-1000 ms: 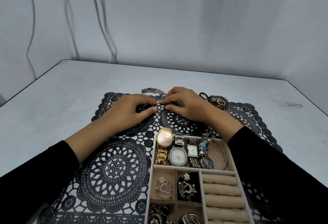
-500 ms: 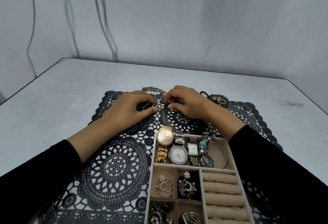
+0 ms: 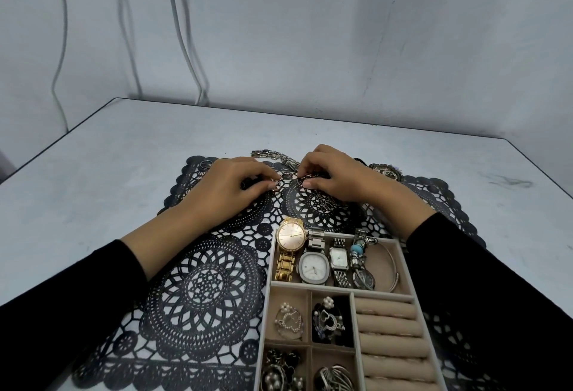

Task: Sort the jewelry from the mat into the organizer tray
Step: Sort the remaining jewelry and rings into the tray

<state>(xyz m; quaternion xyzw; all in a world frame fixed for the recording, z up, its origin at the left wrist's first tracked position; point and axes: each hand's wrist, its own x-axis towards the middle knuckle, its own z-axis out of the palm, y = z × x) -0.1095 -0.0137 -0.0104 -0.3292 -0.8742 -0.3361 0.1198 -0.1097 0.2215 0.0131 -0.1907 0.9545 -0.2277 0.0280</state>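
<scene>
I face a pale grey table (image 3: 124, 155) meeting a grey wall (image 3: 310, 34); thin cables (image 3: 182, 34) hang down the wall, far left.

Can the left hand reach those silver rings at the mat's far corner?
Probably yes. The silver rings lie just beyond the left hand with nothing between, though it pinches a small ring now.

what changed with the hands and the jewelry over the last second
The left hand and right hand, fingertips together over the mat before, have drawn slightly apart, baring a loose ring between them. The left seems to pinch a small ring; what the right holds is too small to tell. The organizer tray, its watches and the chain bracelet at the mat's far edge stayed put.
</scene>
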